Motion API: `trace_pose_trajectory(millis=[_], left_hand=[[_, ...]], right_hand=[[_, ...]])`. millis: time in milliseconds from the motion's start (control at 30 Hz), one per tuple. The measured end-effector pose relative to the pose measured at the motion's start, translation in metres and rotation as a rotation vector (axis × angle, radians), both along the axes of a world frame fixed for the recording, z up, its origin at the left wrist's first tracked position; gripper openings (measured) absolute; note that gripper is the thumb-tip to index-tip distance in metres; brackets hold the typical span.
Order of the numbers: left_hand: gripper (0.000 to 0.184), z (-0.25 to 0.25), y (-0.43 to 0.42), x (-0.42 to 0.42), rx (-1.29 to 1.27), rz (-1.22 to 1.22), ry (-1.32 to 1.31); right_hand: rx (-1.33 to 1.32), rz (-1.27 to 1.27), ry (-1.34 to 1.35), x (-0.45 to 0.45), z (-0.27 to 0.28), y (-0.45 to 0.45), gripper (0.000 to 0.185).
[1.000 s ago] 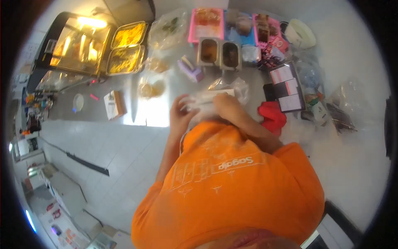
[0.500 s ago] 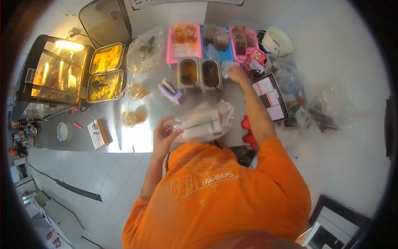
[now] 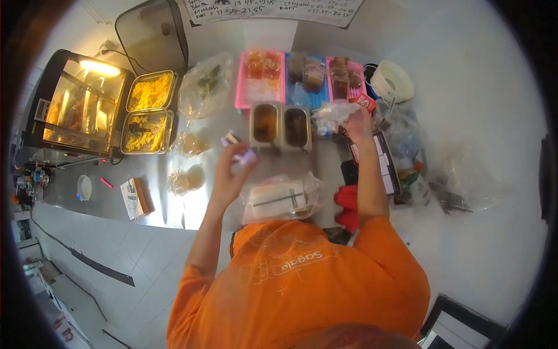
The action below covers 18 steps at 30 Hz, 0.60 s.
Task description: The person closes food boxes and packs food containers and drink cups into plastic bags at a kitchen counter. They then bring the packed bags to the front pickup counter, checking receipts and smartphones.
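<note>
My left hand (image 3: 233, 166), smeared by motion, has its fingers curled over a small lilac tape dispenser (image 3: 248, 157) on the steel counter. Parts of that dispenser show on both sides of the fingers. My right hand (image 3: 358, 123) grips a crumpled clear plastic bag (image 3: 332, 118), close to the right metal sauce pan. Right in front of my body lies a white box with a dark stripe (image 3: 279, 196) inside a clear bag. Red cloth-like things (image 3: 347, 208) sit under my right forearm.
Two metal pans hold brown sauces (image 3: 265, 123). Behind them stand pink (image 3: 239, 96) and blue baskets with packed portions. Trays of yellow food (image 3: 152, 92) stand by a lit warmer (image 3: 81, 110) on the left. A tablet (image 3: 383, 163) and a white bucket (image 3: 395, 78) are on the right.
My left hand has left the bagged box and moved up onto the lilac dispenser. My right hand has drawn the clear bag right and toward me. The view has tilted up slightly.
</note>
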<state>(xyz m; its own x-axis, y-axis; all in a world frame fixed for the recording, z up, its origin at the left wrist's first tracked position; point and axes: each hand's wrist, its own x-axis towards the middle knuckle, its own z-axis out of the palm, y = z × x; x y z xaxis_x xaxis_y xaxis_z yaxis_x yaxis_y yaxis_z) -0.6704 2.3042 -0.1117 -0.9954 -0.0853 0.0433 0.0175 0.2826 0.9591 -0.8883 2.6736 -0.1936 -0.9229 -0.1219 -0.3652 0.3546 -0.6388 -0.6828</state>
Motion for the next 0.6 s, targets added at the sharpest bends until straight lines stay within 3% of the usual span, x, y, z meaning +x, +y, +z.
trace_pose_trajectory(millis=[67, 133, 233, 333, 433, 533, 567, 600], left_hand=[[0.048, 0.004, 0.032, -0.046, 0.131, -0.163, -0.041], [0.052, 0.007, 0.074, -0.086, 0.63, -0.215, -0.24], [0.049, 0.016, 0.109, -0.112, 0.71, -0.329, -0.301], [0.042, 0.035, 0.117, -0.107, 0.59, -0.215, -0.189], [0.035, 0.012, 0.111, -0.094, 0.513, -0.189, -0.151], [0.044, 0.004, 0.095, -0.06, 0.607, -0.217, -0.224], [0.054, 0.017, 0.082, -0.046, 0.592, -0.313, -0.234], [0.056, 0.027, 0.073, -0.028, 0.197, -0.204, -0.051]], right_hand=[[-0.115, 0.069, 0.066, 0.021, 0.032, -0.012, 0.027], [-0.163, 0.126, 0.143, 0.046, 0.064, -0.03, 0.022], [-0.078, 0.167, 0.352, 0.072, 0.083, -0.046, 0.015], [0.291, 0.034, 0.41, 0.105, 0.122, -0.063, 0.016], [0.722, 0.054, 0.875, 0.139, 0.125, -0.091, 0.018], [1.331, -0.022, 1.471, 0.145, 0.116, -0.095, 0.02], [1.339, -0.027, 1.422, 0.149, 0.119, -0.096, 0.02], [1.25, -0.048, 1.354, 0.152, 0.117, -0.096, 0.021]])
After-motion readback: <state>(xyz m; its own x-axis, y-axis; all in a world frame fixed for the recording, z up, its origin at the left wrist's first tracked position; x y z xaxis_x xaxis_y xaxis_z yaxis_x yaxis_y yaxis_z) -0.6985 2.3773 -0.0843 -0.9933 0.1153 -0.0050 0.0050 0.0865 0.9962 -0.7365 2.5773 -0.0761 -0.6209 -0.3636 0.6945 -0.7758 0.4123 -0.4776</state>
